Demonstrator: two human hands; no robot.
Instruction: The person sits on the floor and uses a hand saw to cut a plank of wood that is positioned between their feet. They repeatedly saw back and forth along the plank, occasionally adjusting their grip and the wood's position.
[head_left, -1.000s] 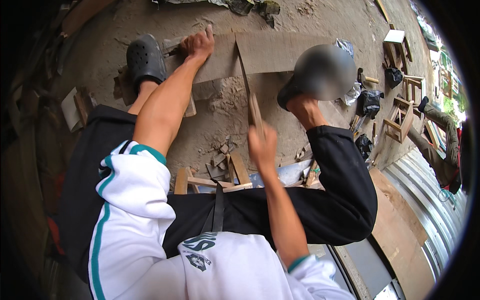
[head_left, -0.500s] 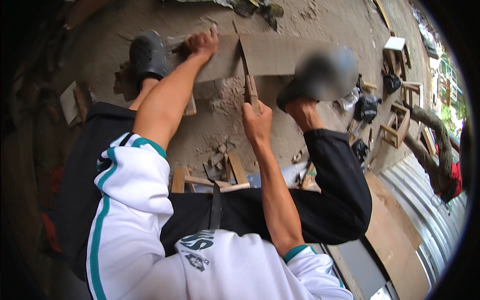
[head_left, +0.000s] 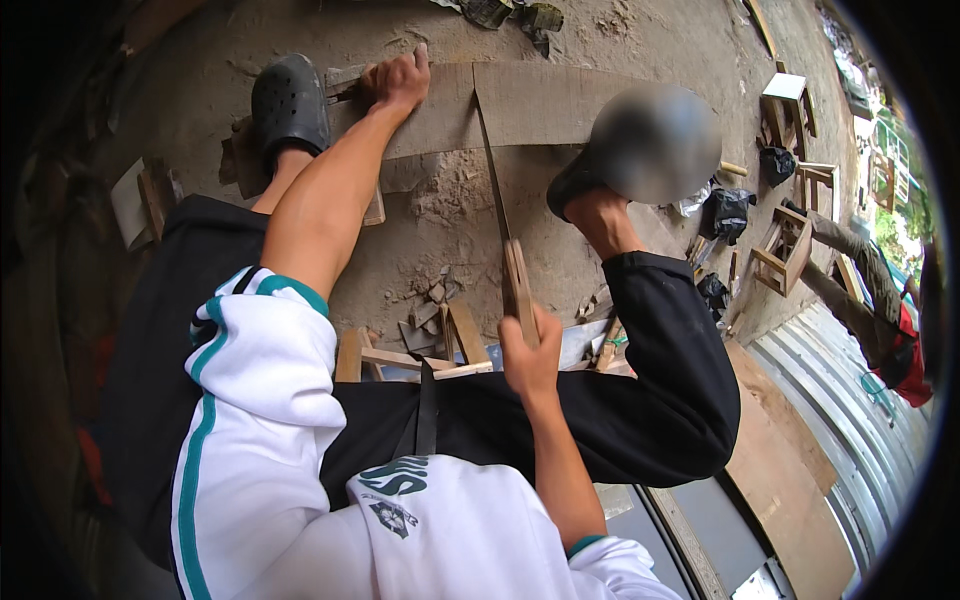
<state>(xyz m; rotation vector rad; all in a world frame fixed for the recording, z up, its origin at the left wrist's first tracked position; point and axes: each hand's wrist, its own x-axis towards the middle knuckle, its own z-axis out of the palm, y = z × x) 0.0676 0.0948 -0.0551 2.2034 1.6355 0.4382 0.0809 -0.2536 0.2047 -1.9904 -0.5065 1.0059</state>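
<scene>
A wide wooden board lies crosswise on the far side, between my two feet. My left hand is on its left part, fingers curled at the far edge and thumb sticking out; the fingertips are partly hidden. In my right hand is the wooden handle of a handsaw. Its long, narrow blade runs away from me and crosses the board in a dark cut line. My left foot, in a black perforated clog, rests at the board's left end. The right shoe is by the other end, partly blurred.
Wood offcuts lie between my legs, near a dusty heap. To the right are small wooden frames, black bags and corrugated metal sheeting. Another person's red garment shows at the far right edge.
My right hand has drawn the saw back toward my body, so more blade shows on the near side of the board. My left hand stays at the board.
</scene>
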